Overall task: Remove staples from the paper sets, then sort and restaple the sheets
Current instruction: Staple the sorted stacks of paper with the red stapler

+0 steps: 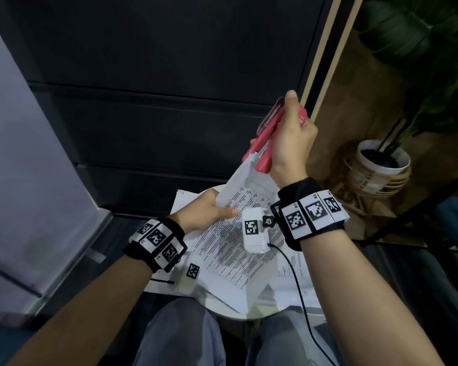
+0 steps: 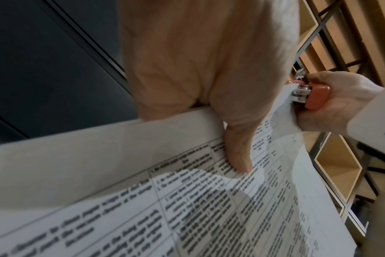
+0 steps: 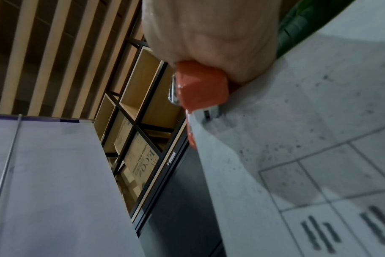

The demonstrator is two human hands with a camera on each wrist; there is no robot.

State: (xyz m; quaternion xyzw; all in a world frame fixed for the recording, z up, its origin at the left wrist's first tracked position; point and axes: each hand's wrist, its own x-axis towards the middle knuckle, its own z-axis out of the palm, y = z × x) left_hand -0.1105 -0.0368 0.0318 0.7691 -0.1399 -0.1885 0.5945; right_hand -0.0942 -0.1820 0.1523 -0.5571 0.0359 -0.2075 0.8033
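A red metal-and-plastic stapler [image 1: 269, 140] is gripped by the right hand [image 1: 292, 138] at centre right of the head view, fingers curled round its body and the thumb laid along it, with its mouth closed over the top corner of a white printed paper set [image 1: 238, 233]. That set is pinched at its left edge by the left hand [image 1: 204, 213], thumb pressed on the printed face, and is held raised above more loose white sheets [image 1: 291, 270] lying on the small round white worktop [image 1: 238, 313] at lower centre.

My left hand [image 1: 205, 211] pinches with thumb flat on top; my right hand [image 1: 291, 143], raised higher, is wrapped in a grip, thumb extended upward.
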